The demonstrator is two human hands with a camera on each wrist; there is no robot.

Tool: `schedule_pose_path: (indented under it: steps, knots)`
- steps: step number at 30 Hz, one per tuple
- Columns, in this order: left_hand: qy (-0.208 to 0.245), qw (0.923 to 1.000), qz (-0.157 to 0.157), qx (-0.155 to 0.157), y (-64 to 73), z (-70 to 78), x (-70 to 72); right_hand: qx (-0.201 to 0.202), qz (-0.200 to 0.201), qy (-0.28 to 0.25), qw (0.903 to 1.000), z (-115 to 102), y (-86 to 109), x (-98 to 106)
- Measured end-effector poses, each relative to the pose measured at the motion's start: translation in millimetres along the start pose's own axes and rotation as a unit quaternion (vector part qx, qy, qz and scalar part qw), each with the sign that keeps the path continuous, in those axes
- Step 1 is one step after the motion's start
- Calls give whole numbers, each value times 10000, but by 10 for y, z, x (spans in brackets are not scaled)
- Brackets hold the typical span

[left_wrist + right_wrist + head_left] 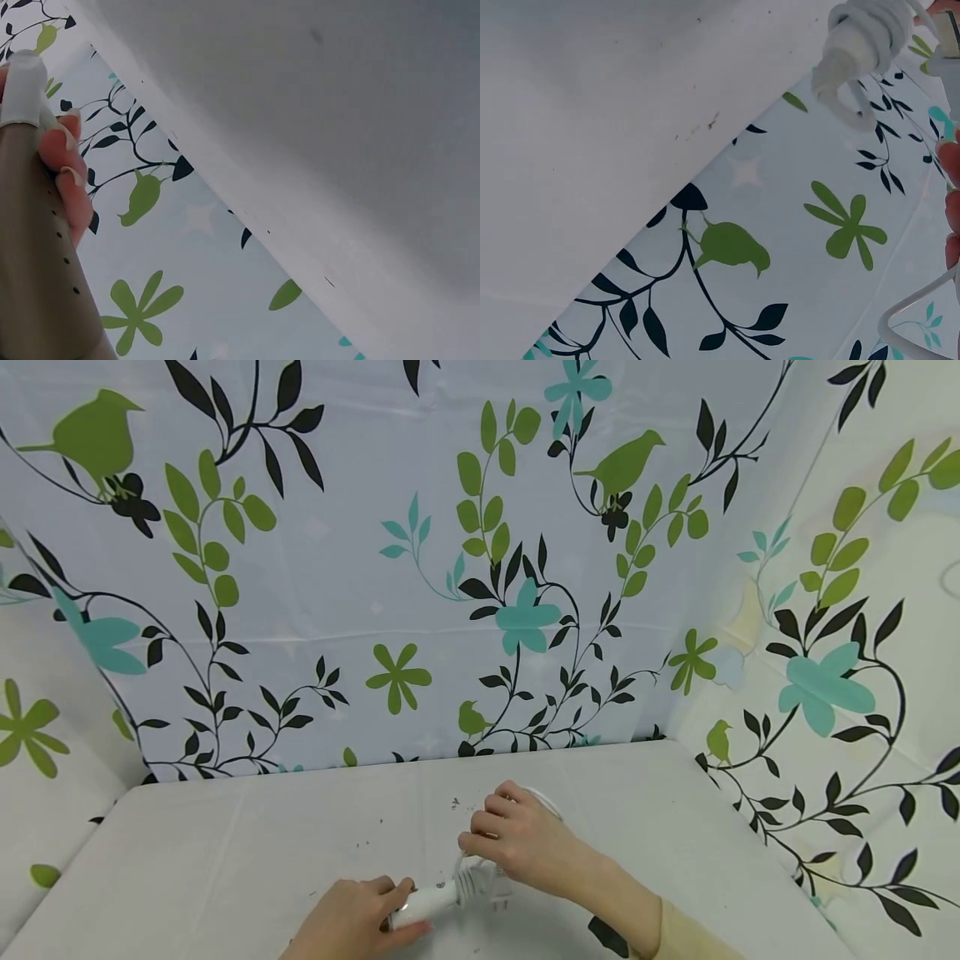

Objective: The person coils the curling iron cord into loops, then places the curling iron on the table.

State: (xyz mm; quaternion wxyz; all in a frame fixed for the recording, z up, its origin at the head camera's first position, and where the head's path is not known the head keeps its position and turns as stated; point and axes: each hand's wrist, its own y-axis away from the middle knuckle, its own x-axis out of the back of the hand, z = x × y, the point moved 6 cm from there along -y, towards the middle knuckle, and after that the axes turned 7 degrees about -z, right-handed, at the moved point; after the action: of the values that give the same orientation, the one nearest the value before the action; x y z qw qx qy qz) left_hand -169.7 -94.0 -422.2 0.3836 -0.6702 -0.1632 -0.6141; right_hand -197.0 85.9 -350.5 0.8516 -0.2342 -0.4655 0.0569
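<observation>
A corded appliance that looks like a hair styling iron is held low over the table. Its white handle [426, 905] shows in the head view; a brown barrel [37, 240] with a row of small holes fills the left edge of the left wrist view. My left hand [352, 917] grips its body, fingers curled round it. White power cord [870, 34] is wound in several turns about the handle's end. My right hand [525, 842] pinches the cord above these turns. Below that hand hangs the two-pin plug [499, 900]. A loose cord loop [900, 315] hangs by the right fingers.
The white table [247, 852] carries a few small dark specks. Patterned cloth with leaves, birds and flowers forms the back wall [330, 568] and side walls [862, 735]. A black patch [607, 937] lies beside the right forearm.
</observation>
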Motion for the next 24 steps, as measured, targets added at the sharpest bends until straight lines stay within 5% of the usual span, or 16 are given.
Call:
schedule_pose_path:
  steps: [4,9,18,24]
  knots:
    - [-152,9962,481,-717,25,54,34,170,27,-110,9998,38,-4,13]
    - [-214,9909,433,-1255,34,97,50,498,-41,-231,9985,49,-30,33]
    - [-277,9881,173,-1504,8,147,95,1102,-610,1,9920,30,-96,41]
    - [49,9858,300,-1649,2,201,101,1062,-426,-331,9929,75,-110,-37]
